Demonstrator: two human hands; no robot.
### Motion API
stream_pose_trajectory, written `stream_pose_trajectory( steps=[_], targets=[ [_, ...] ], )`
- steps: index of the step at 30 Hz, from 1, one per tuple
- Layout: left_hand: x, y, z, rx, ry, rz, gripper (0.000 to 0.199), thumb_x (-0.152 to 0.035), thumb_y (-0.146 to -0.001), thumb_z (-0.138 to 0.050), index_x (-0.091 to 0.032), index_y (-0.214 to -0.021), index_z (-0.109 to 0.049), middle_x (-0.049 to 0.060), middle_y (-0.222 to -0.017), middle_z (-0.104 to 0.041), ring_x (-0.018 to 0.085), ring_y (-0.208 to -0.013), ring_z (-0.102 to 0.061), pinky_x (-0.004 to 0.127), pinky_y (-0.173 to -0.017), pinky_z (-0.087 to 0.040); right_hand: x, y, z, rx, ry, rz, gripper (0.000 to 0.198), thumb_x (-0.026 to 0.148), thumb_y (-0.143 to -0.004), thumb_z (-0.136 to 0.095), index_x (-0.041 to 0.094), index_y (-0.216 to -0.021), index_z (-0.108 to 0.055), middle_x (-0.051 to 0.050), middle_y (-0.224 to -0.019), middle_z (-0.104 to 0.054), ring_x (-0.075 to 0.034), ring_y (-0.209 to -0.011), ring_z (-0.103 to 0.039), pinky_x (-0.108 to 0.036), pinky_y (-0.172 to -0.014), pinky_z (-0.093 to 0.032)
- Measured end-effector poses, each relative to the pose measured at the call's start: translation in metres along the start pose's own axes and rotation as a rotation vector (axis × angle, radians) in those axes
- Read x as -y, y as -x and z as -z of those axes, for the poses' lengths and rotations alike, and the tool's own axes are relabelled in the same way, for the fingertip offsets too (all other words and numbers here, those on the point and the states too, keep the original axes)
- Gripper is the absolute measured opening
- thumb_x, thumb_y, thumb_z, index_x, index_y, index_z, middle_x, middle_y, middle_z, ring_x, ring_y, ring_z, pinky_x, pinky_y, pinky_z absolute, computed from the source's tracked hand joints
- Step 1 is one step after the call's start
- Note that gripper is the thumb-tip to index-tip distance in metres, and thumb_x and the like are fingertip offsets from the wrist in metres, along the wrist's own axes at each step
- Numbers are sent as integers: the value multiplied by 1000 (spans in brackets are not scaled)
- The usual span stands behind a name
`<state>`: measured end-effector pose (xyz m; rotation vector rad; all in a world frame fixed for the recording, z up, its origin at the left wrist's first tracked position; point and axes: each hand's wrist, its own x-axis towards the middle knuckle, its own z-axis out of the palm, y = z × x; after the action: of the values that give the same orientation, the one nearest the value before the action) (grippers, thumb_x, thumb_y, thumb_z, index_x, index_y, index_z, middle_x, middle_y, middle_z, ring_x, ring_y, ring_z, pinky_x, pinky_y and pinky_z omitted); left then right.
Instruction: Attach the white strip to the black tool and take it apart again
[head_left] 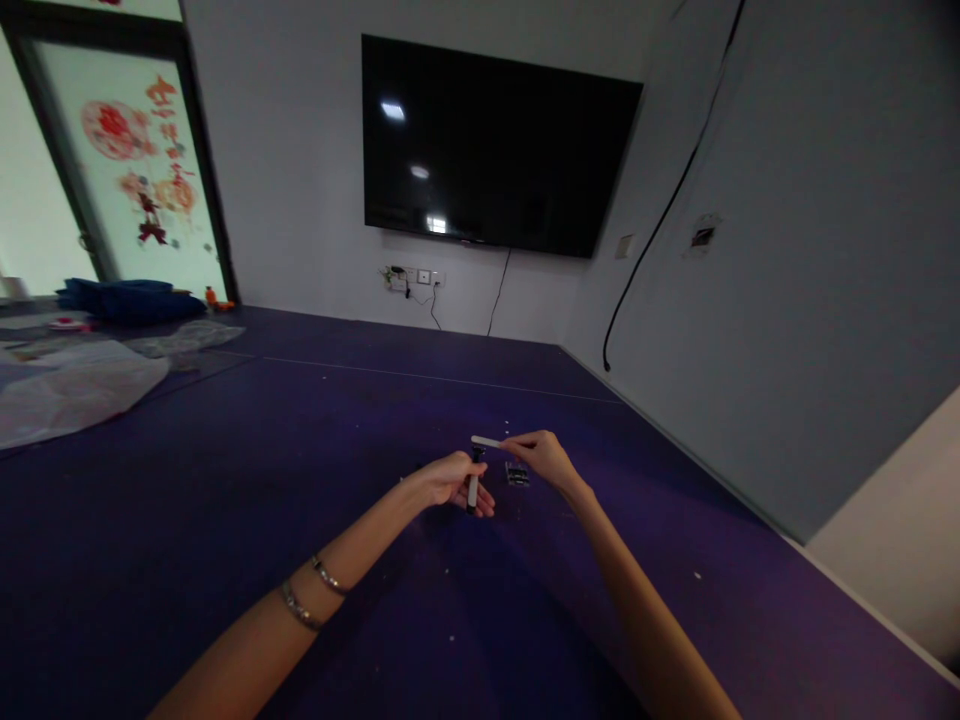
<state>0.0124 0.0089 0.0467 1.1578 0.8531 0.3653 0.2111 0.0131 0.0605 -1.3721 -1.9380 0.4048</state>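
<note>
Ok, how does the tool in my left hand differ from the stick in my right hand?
The tool is nearly upright in the picture, while the stick is close to level. The tool has dark ends; the stick's visible part is pale throughout. Both are slim, with pale surfaces.

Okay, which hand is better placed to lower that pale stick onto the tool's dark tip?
Probably the right hand: it pinches the pale stick, whose free end appears just above the dark tip of the tool. The left hand is occupied, holding the tool.
</note>
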Motion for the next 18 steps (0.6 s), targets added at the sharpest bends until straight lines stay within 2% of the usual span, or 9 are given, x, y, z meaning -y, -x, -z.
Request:
stream_pose_trajectory(
  steps=[2, 6, 9, 12, 15, 18],
  targets=[
    [2, -2, 2, 15, -2, 4, 32, -32, -92, -31, -10, -75, -47, 12, -59, -65, 21, -55, -65, 32, -57, -49, 0, 0, 0, -20, 8, 4, 31, 44, -76, -54, 21, -85, -74, -4, -71, -70, -16, -64, -60, -22, -53, -39],
    [3, -2, 4, 13, 2, -7, 33, -31, -92, -31, -9, -74, -48, 13, -60, -65, 21, -56, -65, 32, -59, -48, -5, -1, 0, 33, -25, 1, 31, 43, -75, -55, 20, -84, -74, -4, -66, -69, -15, -59, -58, -22, -51, -38],
    [0, 0, 3, 25, -1, -1, 32, -29, -92, -30, -9, -75, -48, 13, -61, -65, 20, -56, -65, 32, -59, -48, -10, 0, -2, -6, -28, -8, 31, 44, -74, -56, 19, -80, -74, -4, -69, -69, -16, -62, -57, -22, -52, -37],
    [-2, 1, 3, 37, -17, 10, 32, -30, -92, -30, -10, -76, -48, 11, -60, -65, 19, -54, -64, 31, -58, -47, -13, 0, -3, 18, -121, -1, 37, 47, -74, -54, 16, -76, -74, -3, -58, -64, -12, -52, -51, -22, -48, -33],
    [-1, 1, 4, 34, -22, 3, 31, -30, -92, -29, -10, -77, -47, 11, -59, -64, 19, -55, -64, 30, -58, -47, -13, 0, -4, 79, -187, -24, 40, 48, -72, -56, 13, -81, -74, -1, -50, -59, -9, -45, -45, -21, -44, -30],
    [0, 1, 5, 21, -25, -5, 29, -30, -92, -31, -10, -77, -47, 10, -60, -64, 19, -56, -65, 30, -58, -47, -13, -1, -2, 63, -164, -43, 37, 45, -72, -58, 15, -85, -74, -2, -55, -63, -11, -50, -50, -21, -46, -32]
  ],
)
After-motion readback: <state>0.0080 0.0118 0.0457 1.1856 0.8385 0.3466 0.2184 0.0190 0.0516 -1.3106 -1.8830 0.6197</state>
